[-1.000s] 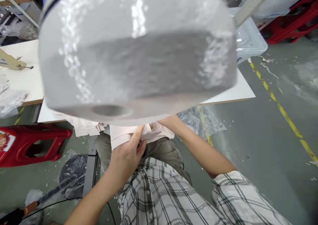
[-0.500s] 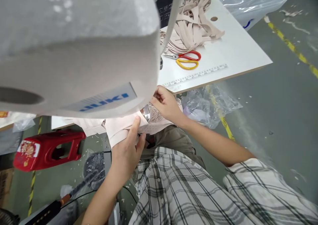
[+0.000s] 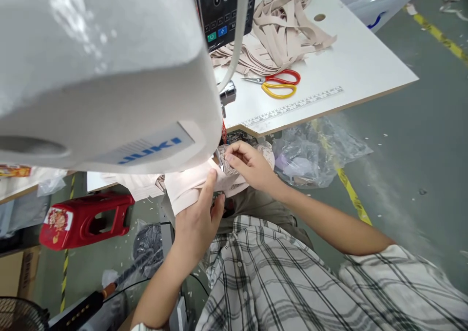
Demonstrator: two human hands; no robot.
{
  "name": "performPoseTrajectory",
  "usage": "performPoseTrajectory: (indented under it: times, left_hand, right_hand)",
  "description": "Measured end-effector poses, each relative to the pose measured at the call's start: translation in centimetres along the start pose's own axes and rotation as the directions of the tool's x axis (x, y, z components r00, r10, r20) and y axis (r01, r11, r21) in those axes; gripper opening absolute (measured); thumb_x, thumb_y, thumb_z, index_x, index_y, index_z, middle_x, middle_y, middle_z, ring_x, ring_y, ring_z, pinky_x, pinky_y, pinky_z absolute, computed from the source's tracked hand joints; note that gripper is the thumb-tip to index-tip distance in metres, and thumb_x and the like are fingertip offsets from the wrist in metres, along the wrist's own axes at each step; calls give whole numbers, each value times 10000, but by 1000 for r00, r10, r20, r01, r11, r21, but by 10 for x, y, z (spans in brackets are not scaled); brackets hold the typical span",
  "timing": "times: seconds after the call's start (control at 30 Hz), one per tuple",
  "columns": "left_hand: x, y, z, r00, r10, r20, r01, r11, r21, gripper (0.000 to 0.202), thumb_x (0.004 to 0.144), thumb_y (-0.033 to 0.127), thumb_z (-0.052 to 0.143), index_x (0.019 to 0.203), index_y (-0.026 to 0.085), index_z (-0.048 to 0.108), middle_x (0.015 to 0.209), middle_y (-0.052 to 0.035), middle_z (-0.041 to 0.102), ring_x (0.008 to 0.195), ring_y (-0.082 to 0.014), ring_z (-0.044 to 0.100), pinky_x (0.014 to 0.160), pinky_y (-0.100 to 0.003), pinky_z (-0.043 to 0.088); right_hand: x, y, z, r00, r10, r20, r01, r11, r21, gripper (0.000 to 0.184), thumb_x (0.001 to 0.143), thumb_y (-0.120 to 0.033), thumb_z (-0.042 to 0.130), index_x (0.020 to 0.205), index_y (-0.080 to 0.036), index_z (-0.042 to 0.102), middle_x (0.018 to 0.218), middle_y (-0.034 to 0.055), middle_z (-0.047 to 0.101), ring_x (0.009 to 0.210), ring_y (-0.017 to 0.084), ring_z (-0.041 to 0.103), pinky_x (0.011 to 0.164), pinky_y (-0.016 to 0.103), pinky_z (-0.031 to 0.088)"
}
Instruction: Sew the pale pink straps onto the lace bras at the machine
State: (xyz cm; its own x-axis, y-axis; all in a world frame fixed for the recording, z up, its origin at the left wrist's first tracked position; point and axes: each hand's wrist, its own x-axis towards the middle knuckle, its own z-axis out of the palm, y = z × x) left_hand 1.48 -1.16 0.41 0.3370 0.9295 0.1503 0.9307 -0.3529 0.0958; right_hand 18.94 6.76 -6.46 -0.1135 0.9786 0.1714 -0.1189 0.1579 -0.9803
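Note:
A pale pink garment piece [image 3: 188,187] with a lace part [image 3: 231,167] lies under the head of a white JUKI sewing machine [image 3: 109,107]. My left hand [image 3: 199,219] rests on the smooth fabric, index finger stretched toward the metal presser foot [image 3: 219,160] and thumb apart from it. At the lace, just right of the foot, my right hand [image 3: 252,167] has thumb and forefinger curled together in a pinch on the fabric's edge. The machine head hides part of the garment and the needle.
Scissors [image 3: 280,83] with red and yellow handles, a clear ruler [image 3: 296,107] and a heap of pink fabric strips [image 3: 281,33] lie on the white table [image 3: 365,63]. A control panel [image 3: 224,14] stands behind the machine. Below are a red stool [image 3: 87,221] and plastic bag [image 3: 321,150].
My view has shifted, showing more of the control panel and the presser foot area. My right hand has drawn slightly back from the table edge; my left hand stays on the fabric.

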Motion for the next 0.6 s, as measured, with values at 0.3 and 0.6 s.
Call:
performPoseTrajectory:
  times: [0.3,0.6]
  left_hand:
    - [-5,3,6,989,-21,-145,25,999,25,869,939,439,586,1581,109,103,1304,-246,612,1079,-326,669,759,-352,581]
    - [-8,6,10,990,-62,-125,60,998,-16,923,955,417,564,1584,92,-28,1376,-304,547,1120,-362,666,727,-375,601]
  right_hand:
    - [-9,-4,3,1000,2,3,-2,999,53,207,921,-412,599,931,-206,588,903,24,605,794,138,560,696,269,454]
    - [-14,-23,5,998,-55,-12,52,989,-142,289,853,-435,662,1001,-207,564,985,48,622,880,189,603,803,343,481]
